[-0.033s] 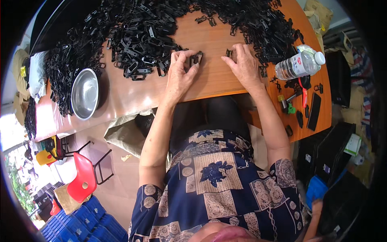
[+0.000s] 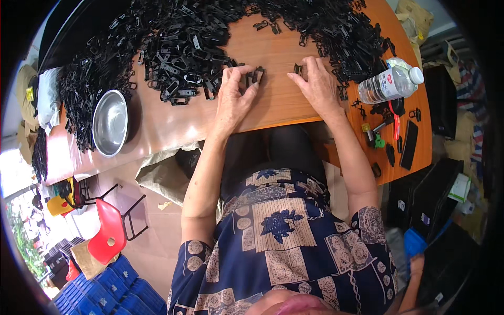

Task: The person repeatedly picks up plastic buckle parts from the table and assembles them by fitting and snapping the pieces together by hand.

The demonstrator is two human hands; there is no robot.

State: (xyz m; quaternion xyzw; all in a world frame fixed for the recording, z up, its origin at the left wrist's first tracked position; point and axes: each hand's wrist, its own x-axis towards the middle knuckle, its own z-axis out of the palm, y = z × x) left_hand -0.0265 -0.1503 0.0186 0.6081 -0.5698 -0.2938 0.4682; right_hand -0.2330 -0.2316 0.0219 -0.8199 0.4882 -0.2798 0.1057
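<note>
My left hand (image 2: 234, 94) is closed at the front of the wooden table, its thumb and fingers around a dark plastic clip (image 2: 258, 75). To its right, my right hand (image 2: 317, 86) pinches a smaller dark plastic piece (image 2: 298, 69) between thumb and fingertips. The two pieces are apart, with bare tabletop between them. Just left of my left hand lies a large heap of black plastic clips (image 2: 181, 58). Another heap of small black parts (image 2: 344, 39) spreads beyond my right hand. A few loose black parts (image 2: 275, 28) lie between the heaps.
A metal bowl (image 2: 111, 123) stands at the table's left front. Right of my right hand are a water bottle (image 2: 387, 85), a red-handled tool (image 2: 396, 126) and a dark flat bar (image 2: 409, 145). Another person's hand (image 2: 417, 263) shows at lower right, beside something blue (image 2: 415, 242).
My hands and the pieces in them look almost unmoved. At lower right, the other person's hand and the blue thing have shifted slightly.
</note>
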